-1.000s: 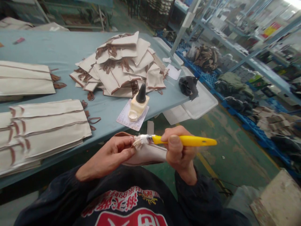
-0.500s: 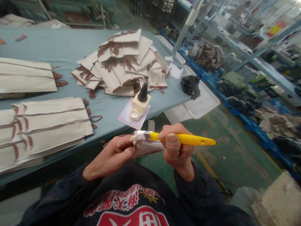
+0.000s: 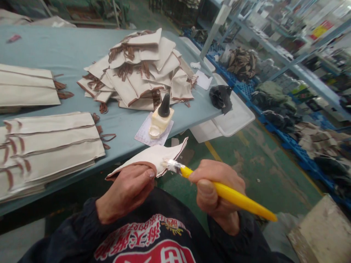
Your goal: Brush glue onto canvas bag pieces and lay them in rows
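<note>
My left hand (image 3: 128, 191) is closed on the brown-edged rim of a cream fabric piece (image 3: 153, 154), which spreads out beyond my fingers toward the right. In my right hand (image 3: 218, 188) is a paintbrush (image 3: 241, 201) with a yellow handle. White stuff coats its metal collar and bristles, and the bristle tip touches the right part of the fabric. Past the fabric, a cream bottle with a black cone top (image 3: 162, 118) stands on a pale card (image 3: 139, 134) at the table's edge.
A heap of cream fabric pieces with brown ties (image 3: 142, 78) lies on the blue-covered table (image 3: 79, 38). Flat stacks of similar pieces (image 3: 60, 133) lie at left. A crumpled black bag (image 3: 221, 98) sits on the right corner, by a white tray (image 3: 238, 122). Blue pallets (image 3: 248, 87) carry bundles.
The fabric has turned and opened out, so its pale face now shows. The brush has tilted, its handle end dropping to the right, and its tip has moved right onto the fabric.
</note>
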A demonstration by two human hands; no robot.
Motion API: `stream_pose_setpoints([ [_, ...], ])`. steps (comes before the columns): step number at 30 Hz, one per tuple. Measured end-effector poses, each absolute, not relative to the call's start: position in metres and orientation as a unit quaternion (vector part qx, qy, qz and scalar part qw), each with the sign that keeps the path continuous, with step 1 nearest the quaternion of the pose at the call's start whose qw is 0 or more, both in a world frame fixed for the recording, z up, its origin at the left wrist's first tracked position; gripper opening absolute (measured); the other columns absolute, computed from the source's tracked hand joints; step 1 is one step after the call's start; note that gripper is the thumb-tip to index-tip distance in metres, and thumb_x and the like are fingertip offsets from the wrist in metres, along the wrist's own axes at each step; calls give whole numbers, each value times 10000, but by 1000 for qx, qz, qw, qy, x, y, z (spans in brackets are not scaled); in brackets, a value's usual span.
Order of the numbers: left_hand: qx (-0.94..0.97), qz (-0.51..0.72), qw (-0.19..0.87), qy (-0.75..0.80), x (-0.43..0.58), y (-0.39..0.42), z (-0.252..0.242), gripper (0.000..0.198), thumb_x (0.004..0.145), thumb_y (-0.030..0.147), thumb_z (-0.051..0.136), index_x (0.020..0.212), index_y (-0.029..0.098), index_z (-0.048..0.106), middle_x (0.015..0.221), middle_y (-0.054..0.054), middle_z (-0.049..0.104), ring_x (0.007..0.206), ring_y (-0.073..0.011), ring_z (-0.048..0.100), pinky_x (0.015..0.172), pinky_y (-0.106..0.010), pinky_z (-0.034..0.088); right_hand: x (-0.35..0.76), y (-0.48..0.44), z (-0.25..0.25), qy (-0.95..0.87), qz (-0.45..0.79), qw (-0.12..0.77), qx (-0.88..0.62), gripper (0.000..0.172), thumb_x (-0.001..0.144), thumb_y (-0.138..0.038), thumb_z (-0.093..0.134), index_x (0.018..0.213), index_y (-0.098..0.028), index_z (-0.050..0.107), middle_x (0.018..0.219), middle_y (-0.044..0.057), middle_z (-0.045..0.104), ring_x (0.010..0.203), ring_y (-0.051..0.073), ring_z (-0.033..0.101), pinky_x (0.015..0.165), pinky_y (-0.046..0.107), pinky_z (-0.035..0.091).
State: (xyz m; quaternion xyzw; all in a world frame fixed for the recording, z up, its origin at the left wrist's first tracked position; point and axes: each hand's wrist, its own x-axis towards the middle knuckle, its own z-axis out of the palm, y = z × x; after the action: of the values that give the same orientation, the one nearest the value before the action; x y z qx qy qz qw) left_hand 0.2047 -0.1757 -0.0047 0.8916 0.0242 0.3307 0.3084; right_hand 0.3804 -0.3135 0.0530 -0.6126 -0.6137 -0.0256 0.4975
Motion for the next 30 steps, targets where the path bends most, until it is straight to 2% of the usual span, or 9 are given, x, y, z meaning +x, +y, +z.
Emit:
stream_pose_setpoints([
  [6,907,332,257,28,205,-177,-5,244,990,15,474,860,190,582,699,-30,657,667,-177,626,648,-261,548,359,-306,60,-664,-12,519,-539,350,1130,-333,436,837,-220,591,570,-74,583,456,79,486,496,280,400],
  [15,913,326,241,43,204,-178,-10,285,944,-18,499,780,211,549,675,-14,642,634,-169,611,628,-266,519,363,-308,59,-620,10,519,-588,331,1094,-294,469,788,-231,578,595,-74,633,486,76,554,536,235,482],
  [20,915,323,242,29,207,-177,-8,279,903,-31,453,802,207,557,678,-24,641,658,-183,628,628,-271,524,357,-309,56,-576,55,572,-581,335,1092,-324,482,794,-236,608,601,-59,628,477,88,560,504,236,485],
  [22,913,330,236,32,208,-177,-7,287,923,-23,461,780,215,537,658,-15,628,627,-177,600,597,-270,500,360,-310,54,-467,65,640,-606,323,1077,-320,511,787,-238,627,580,-54,575,435,91,500,433,234,421],
  [24,911,337,234,35,208,-177,-7,290,950,-9,469,779,219,523,649,-11,621,606,-174,575,586,-274,490,365,-308,52,-344,105,692,-626,350,1067,-352,528,748,-232,607,555,-64,501,385,74,377,374,219,315],
  [26,909,339,239,31,209,-178,-7,263,966,3,472,824,212,543,663,-14,631,617,-177,586,587,-276,495,372,-302,47,-291,155,692,-642,393,1048,-426,558,715,-218,585,567,-64,486,385,58,327,358,202,260],
  [30,908,336,250,21,208,-179,-11,246,953,-12,480,891,210,564,685,-13,653,630,-179,617,599,-275,515,385,-293,37,-324,192,637,-673,487,1026,-542,570,682,-198,587,539,-65,447,386,55,341,343,189,237],
])
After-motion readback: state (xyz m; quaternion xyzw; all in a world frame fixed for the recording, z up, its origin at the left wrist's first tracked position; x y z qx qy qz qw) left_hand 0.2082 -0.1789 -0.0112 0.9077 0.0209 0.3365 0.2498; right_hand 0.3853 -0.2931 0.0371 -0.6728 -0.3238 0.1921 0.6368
